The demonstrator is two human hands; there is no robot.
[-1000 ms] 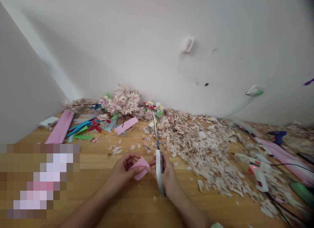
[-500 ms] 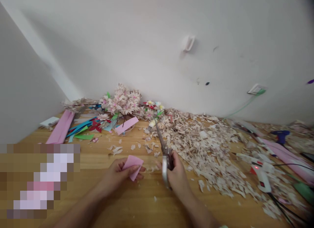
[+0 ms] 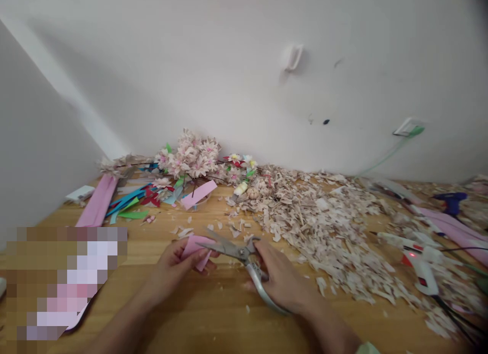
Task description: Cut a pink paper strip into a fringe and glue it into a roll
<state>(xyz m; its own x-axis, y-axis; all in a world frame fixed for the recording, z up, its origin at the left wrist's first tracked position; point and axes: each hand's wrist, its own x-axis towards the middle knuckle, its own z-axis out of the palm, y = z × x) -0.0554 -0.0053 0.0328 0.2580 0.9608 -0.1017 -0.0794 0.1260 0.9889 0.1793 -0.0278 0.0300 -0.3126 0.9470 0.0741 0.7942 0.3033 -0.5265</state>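
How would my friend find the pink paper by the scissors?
See the wooden table, then the left hand above it. It pinches the pink paper by the open scissors. Unlike the longer pink strips on the table, this short piece is held.

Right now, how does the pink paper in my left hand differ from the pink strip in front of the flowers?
The pink paper is gripped in your left hand, while the pink strip lies before the flowers. The paper looks squarer; the strip is long and narrow. Open scissors are at the paper; no tool is at the strip. Both are pink.
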